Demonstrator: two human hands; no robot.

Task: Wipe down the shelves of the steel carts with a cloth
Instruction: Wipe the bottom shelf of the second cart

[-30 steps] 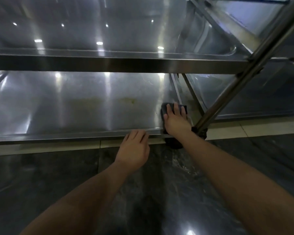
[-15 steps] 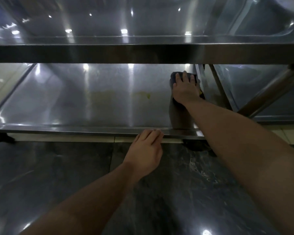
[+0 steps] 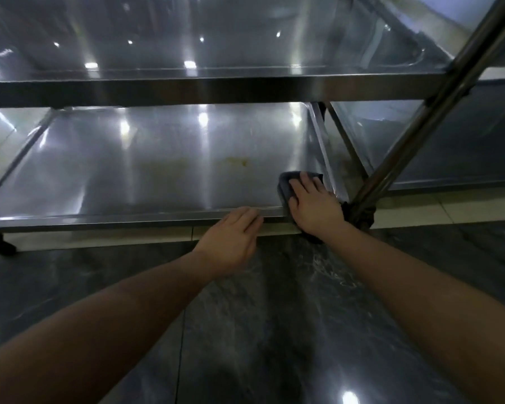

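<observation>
The right hand (image 3: 314, 204) lay palm-down on the dark cloth (image 3: 286, 185), fingers straight and close together, pressing it flat onto the lower shelf (image 3: 158, 170) at the front right corner, about 3 o'clock from frame centre. The left hand (image 3: 231, 239) rested at 9 o'clock of the right, fingers extended together over the shelf's front rim. Both forearms reached forward.

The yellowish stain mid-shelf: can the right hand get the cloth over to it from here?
Probably yes. The right hand presses the dark cloth flat near the bottom shelf's right front corner, and bare steel lies between it and the yellowish stain. Nothing stands in the way.
</observation>
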